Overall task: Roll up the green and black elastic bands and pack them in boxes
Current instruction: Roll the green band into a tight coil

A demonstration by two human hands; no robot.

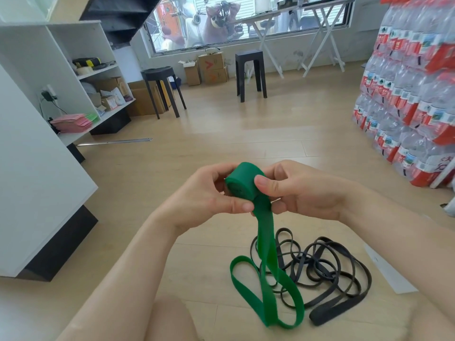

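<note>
A green elastic band (242,183) is partly wound into a thick roll held up in front of me. My left hand (209,193) grips the roll from the left, thumb below it. My right hand (302,190) pinches it from the right, thumb on the outer wrap. The loose green tail hangs down from the roll and loops on the wooden floor. Several black elastic bands (327,269) lie tangled on the floor just behind and to the right of that loop.
A white sheet (391,274) lies on the floor right of the black bands. A white shelf unit (37,153) stands at left, stacked water-bottle packs (413,94) at right. Two dark stools (162,89) and cardboard boxes (211,67) stand under the far window.
</note>
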